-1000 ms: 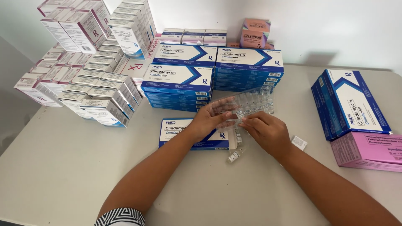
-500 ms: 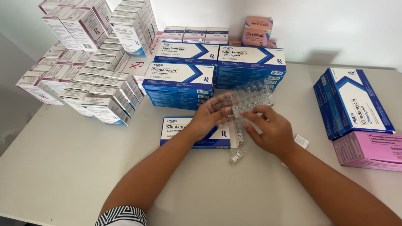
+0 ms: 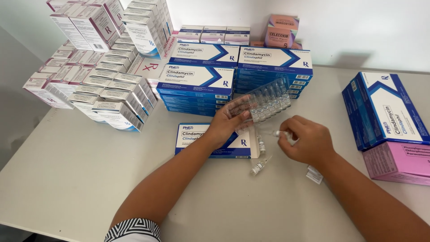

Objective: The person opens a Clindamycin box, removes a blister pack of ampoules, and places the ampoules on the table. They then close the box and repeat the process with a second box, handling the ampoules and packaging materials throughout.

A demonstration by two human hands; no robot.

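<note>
Clear plastic tray of small glass ampoules, centre of frame, pinched at its lower-left end by the left hand: thumb on top, fingers under, clamped on the tray edge. Tray's long axis runs lower left to upper right, tilted up off the table, far end hanging before the stacked boxes. Ampoules stand in a row in its slots; slots look mostly full, exact count can't tell.

Right hand, just right of centre & below the tray, fingers curled shut on a small clear glass ampoule w/ its tip poking out to the left, toward the tray's lower end. Right hand is nearer that end; ampoule sits just below & right of the tray, not touching it.

Under both hands: flat blue-and-white carton lying on the grey table, flap end open to the right. Two loose ampoules lie near that open end, w/ a small folded white paper slip further right.

Beyond: stacks of same blue-and-white cartons at upper centre, white boxes piled upper left, blue boxes over a pink box at right edge.
</note>
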